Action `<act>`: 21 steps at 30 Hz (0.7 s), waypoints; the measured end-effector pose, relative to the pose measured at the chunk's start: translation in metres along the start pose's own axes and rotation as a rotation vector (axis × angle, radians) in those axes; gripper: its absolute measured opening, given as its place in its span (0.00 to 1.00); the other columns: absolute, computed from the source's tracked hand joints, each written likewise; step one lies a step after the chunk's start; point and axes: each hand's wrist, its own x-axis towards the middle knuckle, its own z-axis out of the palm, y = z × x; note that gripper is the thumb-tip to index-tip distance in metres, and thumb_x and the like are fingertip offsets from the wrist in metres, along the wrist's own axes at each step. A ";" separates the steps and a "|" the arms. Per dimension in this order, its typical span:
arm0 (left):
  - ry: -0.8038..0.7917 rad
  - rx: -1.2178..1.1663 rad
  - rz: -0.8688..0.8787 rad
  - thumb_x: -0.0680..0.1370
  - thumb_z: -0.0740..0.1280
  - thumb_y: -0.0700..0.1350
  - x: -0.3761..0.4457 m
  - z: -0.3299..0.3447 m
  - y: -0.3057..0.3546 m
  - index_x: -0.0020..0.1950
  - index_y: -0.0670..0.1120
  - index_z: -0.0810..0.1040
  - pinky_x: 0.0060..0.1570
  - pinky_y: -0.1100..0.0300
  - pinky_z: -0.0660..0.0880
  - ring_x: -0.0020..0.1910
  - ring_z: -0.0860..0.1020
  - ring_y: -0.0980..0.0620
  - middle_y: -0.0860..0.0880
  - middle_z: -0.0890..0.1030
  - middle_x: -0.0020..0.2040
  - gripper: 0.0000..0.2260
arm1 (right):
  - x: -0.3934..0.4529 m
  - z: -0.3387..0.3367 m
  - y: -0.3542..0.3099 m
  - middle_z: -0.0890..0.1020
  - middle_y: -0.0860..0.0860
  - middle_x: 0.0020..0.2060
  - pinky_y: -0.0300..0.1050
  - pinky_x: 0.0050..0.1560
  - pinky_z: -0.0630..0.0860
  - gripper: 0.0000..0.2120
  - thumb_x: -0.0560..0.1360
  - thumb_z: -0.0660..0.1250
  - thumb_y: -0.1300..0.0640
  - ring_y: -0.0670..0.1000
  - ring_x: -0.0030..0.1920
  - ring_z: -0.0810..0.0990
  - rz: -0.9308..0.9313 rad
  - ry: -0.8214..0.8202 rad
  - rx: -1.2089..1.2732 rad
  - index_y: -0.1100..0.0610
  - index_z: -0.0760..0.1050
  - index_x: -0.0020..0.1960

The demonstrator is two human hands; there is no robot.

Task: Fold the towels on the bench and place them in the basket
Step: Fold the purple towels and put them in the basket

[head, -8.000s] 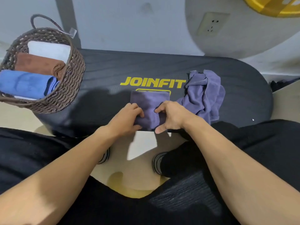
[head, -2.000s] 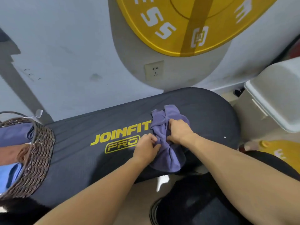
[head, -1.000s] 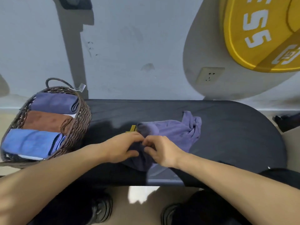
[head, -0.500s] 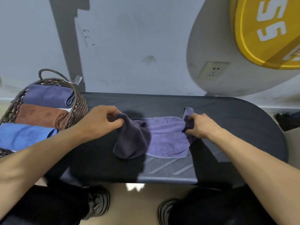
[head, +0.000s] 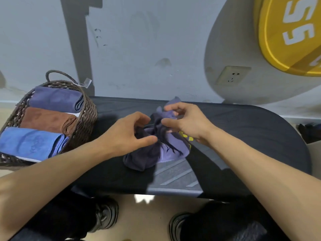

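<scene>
While three folded towels already lie in the basket [head: 87,110], a crumpled purple towel [head: 156,150] is held bunched at mid-bench [head: 251,129], pinched in the grip of the left hand [head: 129,134] and right hand [head: 186,121]. Corners should be found and pulled flat before any fold is made.

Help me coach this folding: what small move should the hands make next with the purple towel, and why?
Probably draw the two hands apart to spread the purple towel flat. It lies bunched on the bench, with the left hand and right hand close together pinching its folds. Three towels already lie folded in the basket; this one cannot be folded until it is flat.
</scene>
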 end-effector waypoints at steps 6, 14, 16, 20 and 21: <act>0.201 -0.267 -0.160 0.66 0.80 0.52 0.006 0.004 -0.002 0.50 0.55 0.77 0.42 0.69 0.77 0.43 0.83 0.62 0.55 0.85 0.44 0.17 | 0.002 0.020 -0.008 0.80 0.60 0.52 0.50 0.54 0.80 0.24 0.74 0.66 0.76 0.57 0.49 0.81 0.028 -0.259 0.287 0.59 0.72 0.67; 0.081 -0.496 -0.170 0.77 0.70 0.40 0.007 -0.013 0.001 0.52 0.45 0.78 0.36 0.60 0.79 0.34 0.81 0.55 0.49 0.85 0.37 0.05 | 0.017 0.016 0.004 0.81 0.55 0.50 0.48 0.46 0.82 0.24 0.70 0.78 0.57 0.50 0.46 0.83 0.208 -0.194 -0.075 0.56 0.74 0.62; 0.124 -0.486 -0.225 0.77 0.71 0.43 0.006 -0.014 0.001 0.54 0.46 0.78 0.38 0.58 0.80 0.35 0.83 0.52 0.49 0.86 0.39 0.07 | 0.016 0.022 0.003 0.79 0.58 0.42 0.45 0.37 0.81 0.11 0.73 0.75 0.61 0.50 0.39 0.80 0.194 -0.201 0.051 0.61 0.78 0.53; 0.335 -0.332 -0.413 0.76 0.72 0.49 0.008 -0.016 -0.006 0.60 0.48 0.73 0.48 0.54 0.81 0.47 0.82 0.51 0.49 0.81 0.50 0.16 | 0.018 0.028 -0.006 0.80 0.56 0.36 0.41 0.28 0.77 0.06 0.73 0.74 0.64 0.50 0.33 0.79 0.113 -0.057 0.136 0.60 0.77 0.44; 0.344 -0.349 -0.413 0.76 0.71 0.50 0.009 -0.017 -0.006 0.60 0.49 0.73 0.49 0.53 0.81 0.49 0.82 0.51 0.49 0.80 0.51 0.15 | 0.018 0.029 -0.007 0.80 0.55 0.35 0.42 0.28 0.77 0.06 0.73 0.74 0.64 0.50 0.33 0.79 0.103 -0.029 0.161 0.60 0.76 0.42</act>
